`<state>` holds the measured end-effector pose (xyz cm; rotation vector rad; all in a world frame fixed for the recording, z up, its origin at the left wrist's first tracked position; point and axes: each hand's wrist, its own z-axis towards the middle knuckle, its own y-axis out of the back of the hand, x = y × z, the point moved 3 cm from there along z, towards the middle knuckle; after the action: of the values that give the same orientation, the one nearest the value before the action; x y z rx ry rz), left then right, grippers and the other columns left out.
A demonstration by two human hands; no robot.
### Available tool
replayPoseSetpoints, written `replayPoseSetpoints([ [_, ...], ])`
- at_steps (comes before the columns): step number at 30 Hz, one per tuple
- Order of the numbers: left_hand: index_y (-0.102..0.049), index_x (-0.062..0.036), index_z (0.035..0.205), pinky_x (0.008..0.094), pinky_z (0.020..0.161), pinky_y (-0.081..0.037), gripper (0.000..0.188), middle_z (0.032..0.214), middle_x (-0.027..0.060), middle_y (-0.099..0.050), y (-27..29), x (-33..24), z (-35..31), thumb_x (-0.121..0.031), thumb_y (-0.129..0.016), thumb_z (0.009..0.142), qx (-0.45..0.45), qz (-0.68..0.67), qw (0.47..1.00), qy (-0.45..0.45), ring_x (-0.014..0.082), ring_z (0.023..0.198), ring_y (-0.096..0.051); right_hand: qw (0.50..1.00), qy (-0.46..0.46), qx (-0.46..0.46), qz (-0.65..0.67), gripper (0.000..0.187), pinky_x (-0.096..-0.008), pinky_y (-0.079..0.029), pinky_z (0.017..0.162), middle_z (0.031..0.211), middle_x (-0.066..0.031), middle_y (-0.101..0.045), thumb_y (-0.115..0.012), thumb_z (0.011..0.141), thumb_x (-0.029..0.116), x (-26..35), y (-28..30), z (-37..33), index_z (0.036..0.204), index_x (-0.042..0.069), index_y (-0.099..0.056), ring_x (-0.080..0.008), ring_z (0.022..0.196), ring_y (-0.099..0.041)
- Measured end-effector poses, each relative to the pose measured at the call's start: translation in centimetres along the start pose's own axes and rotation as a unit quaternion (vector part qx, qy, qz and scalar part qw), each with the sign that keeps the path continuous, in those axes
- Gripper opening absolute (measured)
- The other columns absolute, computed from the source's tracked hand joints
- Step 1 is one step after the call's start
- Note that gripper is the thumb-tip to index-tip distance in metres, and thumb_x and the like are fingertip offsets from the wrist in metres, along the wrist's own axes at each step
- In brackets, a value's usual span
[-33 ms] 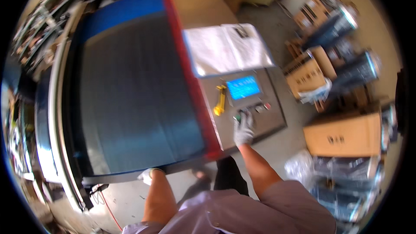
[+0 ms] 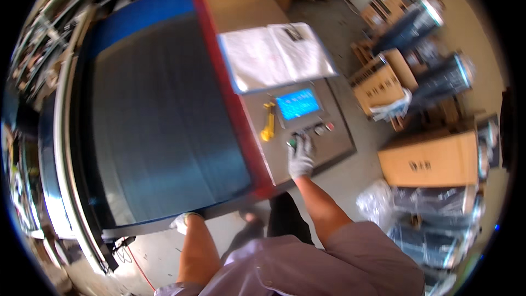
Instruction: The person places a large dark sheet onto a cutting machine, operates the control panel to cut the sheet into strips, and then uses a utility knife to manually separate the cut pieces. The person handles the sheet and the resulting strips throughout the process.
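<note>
While the gloved right hand (image 2: 300,159) reaches over the panel (image 2: 335,143), its fingers beside a green button (image 2: 292,143) below the blue screen (image 2: 297,103), the gloved left hand (image 2: 181,222) is at the near edge of the dark bed (image 2: 164,115). I cannot tell how open either is, or whether they grip anything.
</note>
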<state>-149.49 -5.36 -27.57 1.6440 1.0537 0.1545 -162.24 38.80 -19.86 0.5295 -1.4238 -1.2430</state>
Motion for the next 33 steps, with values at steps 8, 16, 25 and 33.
replayPoseSetpoints([
  [8,-0.063,0.0054,0.122,0.0419,0.101,-0.049,0.064,0.116,0.0176,-0.070,0.9,-1.5,-2.6,-0.046,-0.029,0.104,0.019,0.024,0.999,-0.018,0.0327,0.109,-0.066,0.992,0.042,-0.031,-0.115,0.059,-0.0520,-0.031,0.111,0.144,-0.0196,-0.042,-0.054,0.096,0.040,-1.3,-0.6,0.0,0.140,0.002,-0.043,-0.0388,0.133,-0.040],
  [16,-0.062,0.0043,0.124,0.0424,0.100,-0.049,0.062,0.116,0.0174,-0.070,1.1,-2.3,-2.5,-0.044,-0.028,0.104,0.021,0.022,0.999,-0.011,0.0326,0.109,-0.067,0.995,0.004,-0.032,-0.099,0.074,-0.0528,-0.030,0.112,0.145,-0.0259,-0.039,-0.062,0.090,0.041,-0.6,-0.2,0.2,0.145,0.000,-0.035,-0.0421,0.132,-0.039],
  [25,-0.060,0.0031,0.126,0.0429,0.098,-0.050,0.060,0.116,0.0172,-0.070,1.1,-2.1,-2.7,-0.042,-0.026,0.105,0.034,0.006,0.999,0.011,0.0324,0.108,-0.067,0.994,0.025,-0.047,-0.092,0.073,-0.0532,-0.030,0.112,0.144,-0.0253,-0.040,-0.063,0.090,0.042,-0.4,0.2,0.2,0.145,0.001,-0.036,-0.0419,0.132,-0.040],
  [33,-0.058,0.0020,0.128,0.0433,0.097,-0.051,0.058,0.116,0.0170,-0.070,1.3,-2.1,-2.4,-0.040,-0.025,0.105,0.046,-0.007,0.999,0.025,0.0323,0.108,-0.067,0.994,0.014,-0.030,-0.109,0.074,-0.0529,-0.030,0.112,0.144,-0.0252,-0.039,-0.063,0.090,0.042,-0.4,0.4,0.3,0.145,0.001,-0.036,-0.0420,0.132,-0.039],
])
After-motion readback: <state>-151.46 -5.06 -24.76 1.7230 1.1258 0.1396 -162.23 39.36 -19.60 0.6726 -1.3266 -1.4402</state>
